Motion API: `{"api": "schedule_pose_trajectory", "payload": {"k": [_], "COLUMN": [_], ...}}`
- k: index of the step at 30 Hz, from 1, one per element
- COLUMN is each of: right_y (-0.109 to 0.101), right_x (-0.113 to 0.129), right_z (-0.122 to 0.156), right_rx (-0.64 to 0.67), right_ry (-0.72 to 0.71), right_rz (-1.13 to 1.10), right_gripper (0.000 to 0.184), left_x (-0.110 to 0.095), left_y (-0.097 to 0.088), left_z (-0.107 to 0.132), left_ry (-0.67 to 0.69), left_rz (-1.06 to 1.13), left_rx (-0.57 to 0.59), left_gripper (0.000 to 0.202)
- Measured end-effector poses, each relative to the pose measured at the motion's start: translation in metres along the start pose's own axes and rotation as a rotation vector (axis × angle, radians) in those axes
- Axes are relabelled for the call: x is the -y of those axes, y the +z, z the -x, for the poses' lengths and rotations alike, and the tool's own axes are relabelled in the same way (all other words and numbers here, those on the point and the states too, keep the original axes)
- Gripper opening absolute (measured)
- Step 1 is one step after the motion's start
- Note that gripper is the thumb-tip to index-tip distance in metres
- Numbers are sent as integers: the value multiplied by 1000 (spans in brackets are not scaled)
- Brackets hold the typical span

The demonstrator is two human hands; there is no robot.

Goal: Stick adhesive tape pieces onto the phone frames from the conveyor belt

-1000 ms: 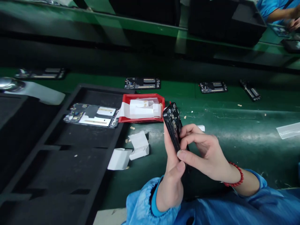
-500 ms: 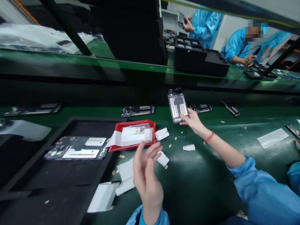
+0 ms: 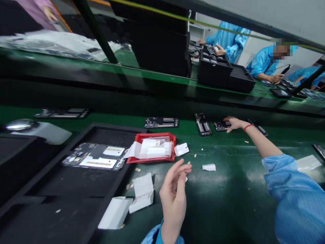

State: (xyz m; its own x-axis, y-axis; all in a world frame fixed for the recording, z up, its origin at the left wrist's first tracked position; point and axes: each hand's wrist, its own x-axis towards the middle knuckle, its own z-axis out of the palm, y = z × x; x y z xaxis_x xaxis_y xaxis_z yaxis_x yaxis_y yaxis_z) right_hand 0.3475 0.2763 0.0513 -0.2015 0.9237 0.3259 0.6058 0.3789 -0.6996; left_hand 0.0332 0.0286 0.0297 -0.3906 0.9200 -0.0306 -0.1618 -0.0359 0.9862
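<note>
My right hand (image 3: pixel 233 123), with a red bead bracelet on the wrist, is stretched far out over the green belt. Its fingers are closed round the right end of a dark phone frame (image 3: pixel 219 126). Just left of it, another phone frame (image 3: pixel 203 124) lies free on the belt, showing silver plates. My left hand (image 3: pixel 175 189) is raised over the green mat near me, fingers spread and holding nothing. It hovers just below a red tray (image 3: pixel 152 160) of white strips.
A further phone frame (image 3: pixel 161 122) lies on the belt behind the red tray. A black foam tray (image 3: pixel 76 189) on the left holds one phone board (image 3: pixel 95 156). White paper scraps (image 3: pixel 142 193) litter the mat. People in blue coats work at the far bench.
My right hand has set the silver-plated frame down on the belt and moved right onto the neighbouring dark frame. My left hand stays open and has shifted slightly right. The view has tilted up.
</note>
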Motion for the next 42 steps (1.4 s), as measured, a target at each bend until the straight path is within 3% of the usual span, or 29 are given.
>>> {"api": "schedule_pose_trajectory", "payload": {"k": [3, 6, 10, 12, 15, 18, 21, 24, 28, 35, 42], "right_y": [-7, 6, 62, 91, 116, 121, 122, 124, 125, 119, 114], "right_x": [12, 38, 98, 130, 167, 187, 200, 210, 214, 209, 206], "right_z": [-5, 11, 81, 118, 148, 148, 141, 143, 148, 137, 125], "right_rx": [122, 167, 248, 330, 220, 26, -12, -36, -38, 58, 126], "right_ry": [-4, -36, -82, -97, -112, -152, -161, -198, -298, -231, -430], "right_rz": [60, 93, 41, -13, -160, -287, -367, -388, -360, -362, -266], "right_gripper": [36, 35, 70, 73, 66, 27, 6, 7, 10, 3, 6], "left_x": [0, 3, 6, 5, -1, -6, -10, -13, -16, -17, -23], "left_y": [1, 5, 12, 10, 3, 0, 1, -1, -6, -7, -10], "left_z": [-1, 0, 5, 6, 6, 9, 13, 16, 15, 11, 9], "left_ry": [-41, -105, -81, -7, 154, 266, 370, 450, 486, 589, 648], "left_rz": [42, 89, 131, 81, -71, -99, -122, -198, -222, -350, -426], "left_rx": [35, 121, 139, 112, 69, 26, -29, -16, 16, 30, 18], "left_gripper": [30, 34, 61, 54, 35, 38, 34, 13, 16, 20, 21]}}
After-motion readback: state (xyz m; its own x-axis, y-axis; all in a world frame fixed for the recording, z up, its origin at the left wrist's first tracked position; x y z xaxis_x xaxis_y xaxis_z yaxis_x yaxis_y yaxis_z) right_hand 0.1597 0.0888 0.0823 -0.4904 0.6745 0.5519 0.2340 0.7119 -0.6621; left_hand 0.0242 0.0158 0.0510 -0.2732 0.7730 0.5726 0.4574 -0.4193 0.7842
